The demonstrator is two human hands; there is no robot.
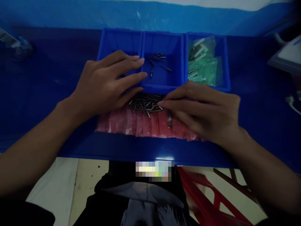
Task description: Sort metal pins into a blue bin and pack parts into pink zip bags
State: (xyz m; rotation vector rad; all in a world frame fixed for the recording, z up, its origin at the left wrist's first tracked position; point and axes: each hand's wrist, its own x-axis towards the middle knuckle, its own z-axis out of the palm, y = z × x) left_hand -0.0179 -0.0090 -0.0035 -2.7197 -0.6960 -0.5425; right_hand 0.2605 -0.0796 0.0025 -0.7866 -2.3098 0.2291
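Your right hand (202, 117): fingers curled, tips at the edge of the pin heap (145, 105) on the red bags (143, 124); any pinched pin cannot be told. Your left hand (105, 83): fingers spread, empty, over the blue bin (162, 33).

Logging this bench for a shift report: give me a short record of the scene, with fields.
Left hand: open, over the left bin, fingertips by the middle bin
Right hand: fingertips at the pin pile
Pin pile: loose metal pins on red plastic bags
Middle bin: a few loose pins
Right bin: green plastic packets
Surface: blue bench
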